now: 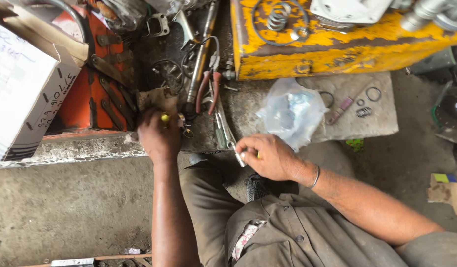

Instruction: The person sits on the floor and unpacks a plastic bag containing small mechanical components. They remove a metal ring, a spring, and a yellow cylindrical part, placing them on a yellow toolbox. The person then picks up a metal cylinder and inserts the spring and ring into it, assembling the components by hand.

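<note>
While the right hand [268,157] sits curled just above the knee, its thumb and first fingers are pinched on a small silvery metal piece [240,158], a short stub that pokes out to the left and a little downward from the fingertips. A touch of yellow shows behind those fingers, too small to identify. The rest of that hand is folded in, not spread, and a thin bangle [316,176] rides the wrist.

Across the gap, the left hand [159,133] is stretched further forward, knuckles up, fingers closed down around something with a yellow tip [165,117]; what exactly it is I cannot tell, since the fist hides most of it. So the silvery piece lies to the right of the left hand and nearer the body, the two hands apart with the trouser knee between them.

Just ahead of the left hand, a long dark metal rod [201,59] runs away from the person, its long axis nearly straight up the picture, leaning slightly right. Red-handled pliers [208,89] lie alongside it, handles toward the person, and a flat spanner [223,129] rests just below them, between the hands. The left hand is clearly the nearer one to rod and pliers.

Further right, a crumpled clear plastic bag [290,111] sits on a concrete slab [381,123] with loose rings [373,94]. Behind stands a battered yellow metal box [332,52], at far left a white carton [21,89].
</note>
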